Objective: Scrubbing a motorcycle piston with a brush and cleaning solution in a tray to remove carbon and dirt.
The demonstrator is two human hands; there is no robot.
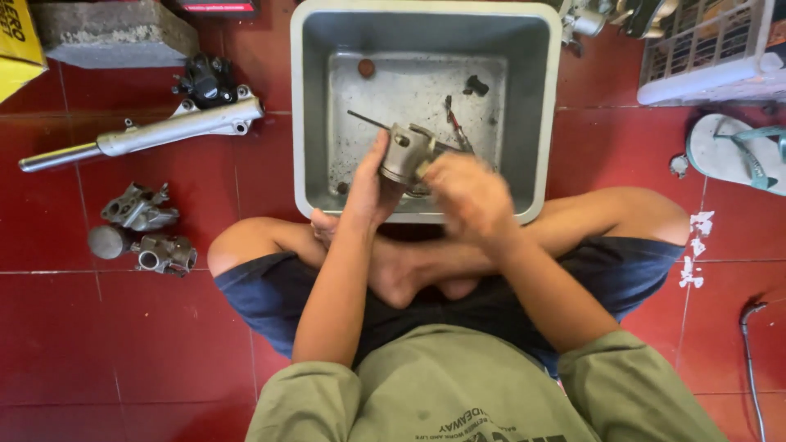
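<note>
- Seated cross-legged on the red tile floor (98, 344), facing a grey plastic tub (426, 33) set just beyond the knees.
- Left hand (370, 187) raised over the tub's near edge, fingers closed around a small metal cylindrical part (407, 151), apparently a piston, held tilted above the tub.
- Right hand (467, 192) blurred in motion right beside the part, fingers curled; whether gripping a rag, a brush or nothing cannot be told.
- Judged step: working over the part's surface, likely scrubbing or wiping, with the tub underneath to catch whatever comes off.
- Inside the tub: a thin rod (368, 120), a red-handled tool (455, 123), a small round brown piece (366, 67), a dark scrap (475, 84).
- Next move, as a judgement: calls for a firm left-hand hold while turning the part to bring an unworked face toward the right hand.
- On the floor at left: a fork tube (139, 137), a black caliper (206, 79), two grey castings (151, 233); at right, a sandal (737, 151).
</note>
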